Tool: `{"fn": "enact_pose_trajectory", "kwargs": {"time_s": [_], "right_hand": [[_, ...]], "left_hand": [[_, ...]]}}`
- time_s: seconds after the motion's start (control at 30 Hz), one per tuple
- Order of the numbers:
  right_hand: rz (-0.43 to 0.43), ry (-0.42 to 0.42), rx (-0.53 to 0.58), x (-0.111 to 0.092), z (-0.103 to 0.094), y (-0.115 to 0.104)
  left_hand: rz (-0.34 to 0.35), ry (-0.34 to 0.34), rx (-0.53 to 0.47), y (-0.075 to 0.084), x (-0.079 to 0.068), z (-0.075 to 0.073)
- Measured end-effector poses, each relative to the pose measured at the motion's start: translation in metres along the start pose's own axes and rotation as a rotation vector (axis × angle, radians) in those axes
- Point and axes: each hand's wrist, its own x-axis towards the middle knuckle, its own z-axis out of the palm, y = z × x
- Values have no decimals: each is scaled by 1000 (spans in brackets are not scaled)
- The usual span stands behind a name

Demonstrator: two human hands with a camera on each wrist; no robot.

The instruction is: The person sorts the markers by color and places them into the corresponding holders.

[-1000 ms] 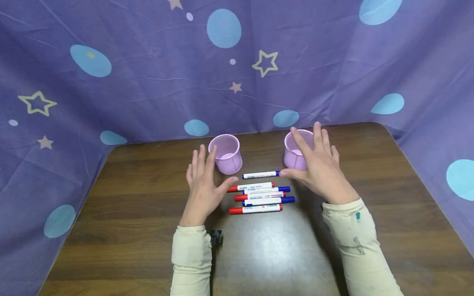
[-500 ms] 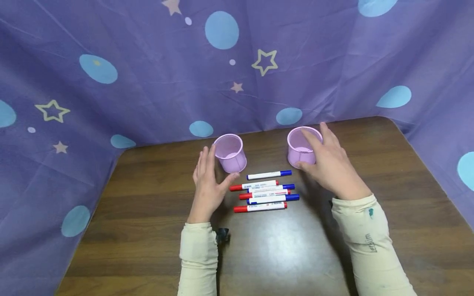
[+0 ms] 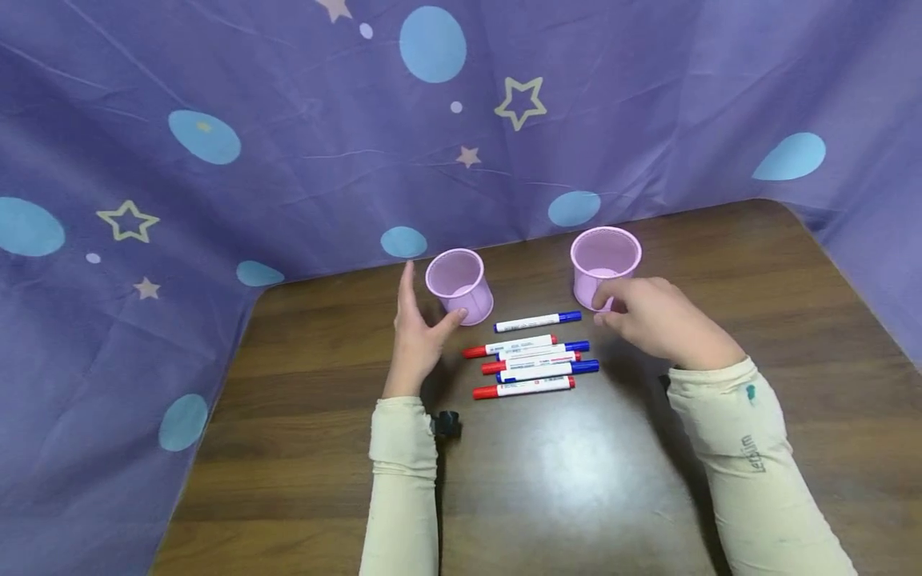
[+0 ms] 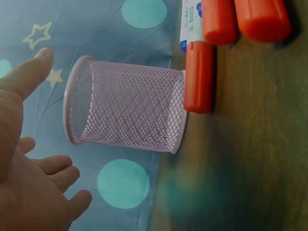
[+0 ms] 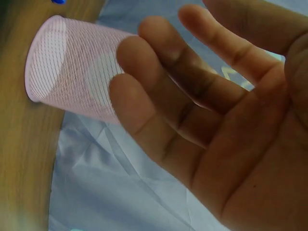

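Two pink-purple mesh pen cups stand upright on the table. My left hand [image 3: 418, 344] is beside the left cup [image 3: 475, 306], fingers straight and thumb spread; in the left wrist view a gap shows between the hand [image 4: 33, 178] and the mesh cup [image 4: 134, 106]. In front of the right cup [image 3: 585, 282] is my right hand [image 3: 666, 324], fingers loosely bent and holding nothing. The right wrist view has its fingers overlapping the cup [image 5: 82, 67]; contact cannot be told. Between the hands lie several red-capped markers [image 3: 524, 388] and blue-capped markers [image 3: 536, 322].
The wooden table [image 3: 302, 464] ends at the back against a purple curtain [image 3: 324, 176] printed with stars and dots. A small black object [image 3: 447, 424] sits at the left sleeve's cuff.
My right hand has come down from the right cup's rim to its near side, its fingers bending more. The left hand stays by the left cup. The head view has shifted slightly.
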Motion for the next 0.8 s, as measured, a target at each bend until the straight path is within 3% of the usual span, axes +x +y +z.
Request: {"fn": "enact_pose_trajectory", "kwargs": {"time_s": [0.23, 0.4, 0.57, 0.67, 0.8], "right_hand": [[-56, -104, -10, 9, 28, 0], [-67, -162, -36, 7, 44, 9], [-51, -219, -86, 4, 47, 18], [-54, -230, -130, 3, 49, 21], [-41, -246, -150, 5, 56, 19]], "left_hand": [[-29, -33, -177, -25, 11, -2], [-81, -66, -320, -34, 17, -1], [-112, -118, -450, -37, 22, 14], [-111, -165, -470, -39, 23, 23], [-101, -201, -425, -45, 23, 24]]}}
